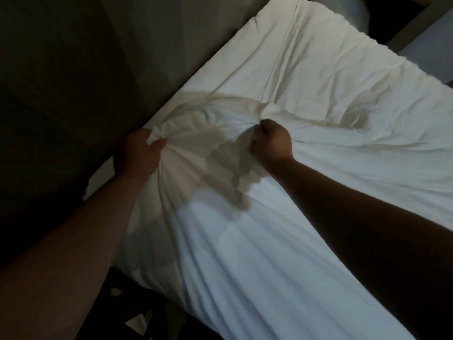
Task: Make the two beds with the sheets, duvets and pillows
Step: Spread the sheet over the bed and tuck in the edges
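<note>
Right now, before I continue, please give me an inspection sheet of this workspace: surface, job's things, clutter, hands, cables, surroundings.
Surface: bed, covered by the sheet.
Job's things: white sheet, creased, bunched between the hands; duvet and pillows not clearly seen.
Clutter: dim shapes below the bed's edge, too dark to identify.
Hands: left hand grips the sheet at the bed's edge; right hand, a fist, grips a gathered fold.
Cables: nothing seen.
Surroundings: dark wall beside the bed.

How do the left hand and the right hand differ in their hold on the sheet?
The left hand grips the sheet at its left side; the right hand grips it nearer the middle. The left thumb shows over a fold; the right hand is a tight fist. Both hold the same sheet.
</note>
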The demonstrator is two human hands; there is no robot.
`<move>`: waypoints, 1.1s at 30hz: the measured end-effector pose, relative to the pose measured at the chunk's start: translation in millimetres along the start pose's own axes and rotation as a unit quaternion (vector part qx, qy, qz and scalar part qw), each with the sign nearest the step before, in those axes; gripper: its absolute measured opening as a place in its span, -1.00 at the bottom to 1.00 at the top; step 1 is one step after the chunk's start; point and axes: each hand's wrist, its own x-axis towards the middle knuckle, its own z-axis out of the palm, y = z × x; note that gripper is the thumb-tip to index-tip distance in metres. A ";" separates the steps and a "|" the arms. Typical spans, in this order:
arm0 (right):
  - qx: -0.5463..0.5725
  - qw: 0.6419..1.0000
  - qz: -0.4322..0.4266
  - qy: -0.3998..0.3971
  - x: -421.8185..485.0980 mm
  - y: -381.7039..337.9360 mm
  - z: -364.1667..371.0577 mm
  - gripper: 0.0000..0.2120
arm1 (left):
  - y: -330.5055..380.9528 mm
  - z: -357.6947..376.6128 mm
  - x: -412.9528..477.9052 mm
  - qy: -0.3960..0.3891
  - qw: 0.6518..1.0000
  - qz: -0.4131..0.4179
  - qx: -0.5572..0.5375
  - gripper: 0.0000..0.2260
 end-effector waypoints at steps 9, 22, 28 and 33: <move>-0.349 0.885 -0.014 -0.308 -81.5 125.1 44.1 -0.14 | -53.1 67.3 -11.1 -0.072 0.988 -0.074 0.116 -0.41; -0.263 0.927 -0.036 -0.264 -118.6 101.7 46.2 -0.10 | -51.1 -32.0 -22.2 -0.079 0.985 -0.044 0.147 -0.61; -0.293 0.933 -0.108 -0.177 -137.2 115.7 41.2 -0.12 | -61.1 -16.0 38.8 -0.069 0.982 0.004 0.177 -0.59; -0.362 0.903 0.012 -0.229 -178.0 164.7 24.6 -0.15 | -54.8 47.1 -36.2 -0.036 0.957 0.066 0.279 -0.41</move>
